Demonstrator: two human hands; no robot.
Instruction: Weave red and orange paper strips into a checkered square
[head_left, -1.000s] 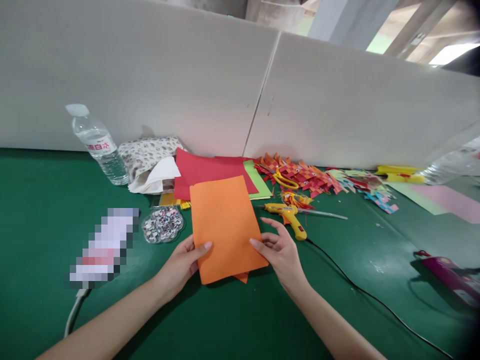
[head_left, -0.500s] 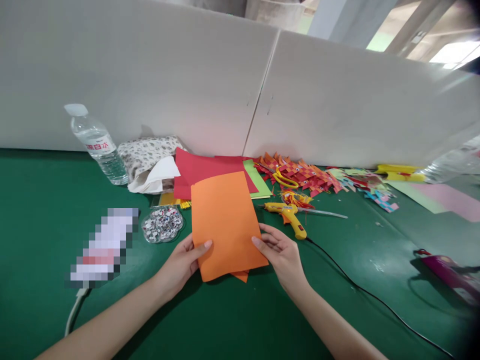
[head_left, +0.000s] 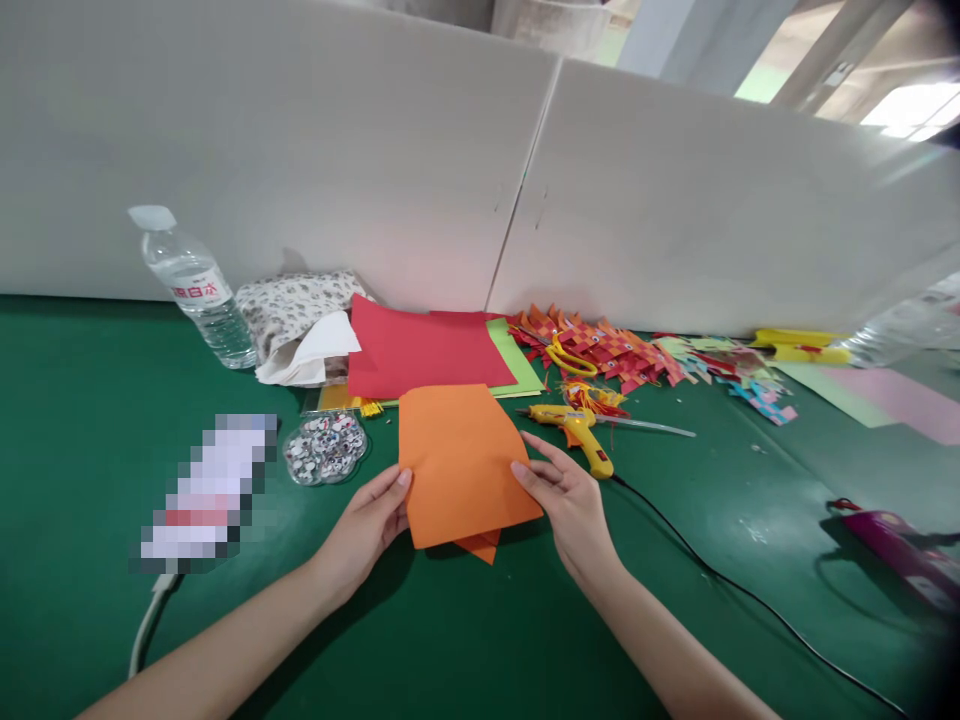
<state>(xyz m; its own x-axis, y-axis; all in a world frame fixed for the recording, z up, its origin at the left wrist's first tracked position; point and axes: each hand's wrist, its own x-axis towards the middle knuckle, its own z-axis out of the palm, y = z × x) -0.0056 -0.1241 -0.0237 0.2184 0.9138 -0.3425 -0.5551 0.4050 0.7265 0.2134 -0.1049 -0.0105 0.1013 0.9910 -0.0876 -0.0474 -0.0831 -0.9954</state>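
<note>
"Paper (head_left: 465, 455), the big orange one, is sitting where?"

"Over the tabletop (head_left: 465, 650), well in from its back edge, and an orange piece (head_left: 484, 547) is poking out underneath. The left hand (head_left: 375, 505) and right hand (head_left: 566, 495) are pinching the paper's sides, thumbs on top, fingers partly hidden behind."

"So how should that grip be working?"

"Lightly and evenly, I'm thinking: pressing hard would be leaving creases. With both thumbs sitting level and pulling gently outward, the paper should be bowing less between them."
</note>
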